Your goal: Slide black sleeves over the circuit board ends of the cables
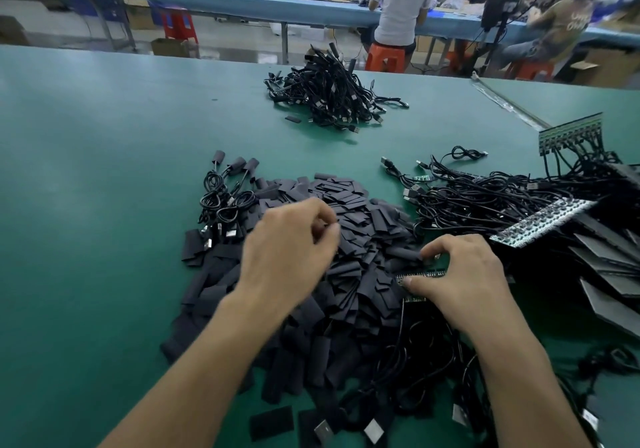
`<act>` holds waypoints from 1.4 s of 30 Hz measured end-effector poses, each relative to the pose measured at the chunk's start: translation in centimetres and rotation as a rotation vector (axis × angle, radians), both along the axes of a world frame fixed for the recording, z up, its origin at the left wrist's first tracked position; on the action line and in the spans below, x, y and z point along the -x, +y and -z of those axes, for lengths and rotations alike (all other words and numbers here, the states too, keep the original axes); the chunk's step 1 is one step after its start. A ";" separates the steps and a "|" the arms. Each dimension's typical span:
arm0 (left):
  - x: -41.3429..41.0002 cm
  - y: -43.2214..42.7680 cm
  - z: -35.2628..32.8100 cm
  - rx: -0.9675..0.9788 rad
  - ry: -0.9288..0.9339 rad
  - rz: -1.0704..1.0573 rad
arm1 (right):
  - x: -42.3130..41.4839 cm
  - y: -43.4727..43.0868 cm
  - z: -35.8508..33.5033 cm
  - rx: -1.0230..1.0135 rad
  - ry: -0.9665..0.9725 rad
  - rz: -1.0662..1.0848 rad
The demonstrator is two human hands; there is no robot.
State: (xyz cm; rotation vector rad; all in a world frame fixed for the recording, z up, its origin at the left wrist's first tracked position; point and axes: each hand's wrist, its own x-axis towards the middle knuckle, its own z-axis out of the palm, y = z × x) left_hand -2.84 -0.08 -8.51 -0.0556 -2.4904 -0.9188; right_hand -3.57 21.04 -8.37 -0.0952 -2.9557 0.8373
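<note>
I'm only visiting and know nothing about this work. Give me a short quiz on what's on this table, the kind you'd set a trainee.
1. True or false: the right hand pinches a strip of circuit boards.
2. What lies directly under the left hand? A) a pile of black sleeves B) a red stool C) a cardboard box
3. Fill in: the far heap of cables lies on a ___ table.
Key: 1 true; 2 A; 3 green.
</note>
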 end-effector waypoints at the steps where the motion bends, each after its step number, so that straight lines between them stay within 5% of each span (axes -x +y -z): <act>1: -0.3 0.8 0.2 -0.069 -0.022 0.047 | 0.0 -0.1 0.0 -0.005 -0.010 -0.004; 11: -0.8 2.7 3.7 -0.319 -0.155 0.155 | -0.7 -1.0 -1.3 -0.121 0.046 -0.099; 15: -1.0 2.2 3.7 -0.386 -0.195 0.274 | -0.5 -0.7 -1.3 0.112 0.241 -0.187; 21: -1.2 2.2 3.4 -0.550 -0.243 0.424 | 0.0 -0.9 -0.9 0.541 0.102 -0.381; 42: -1.1 0.4 2.3 -0.900 -0.379 0.646 | -0.4 -2.7 0.1 1.062 -0.227 -0.469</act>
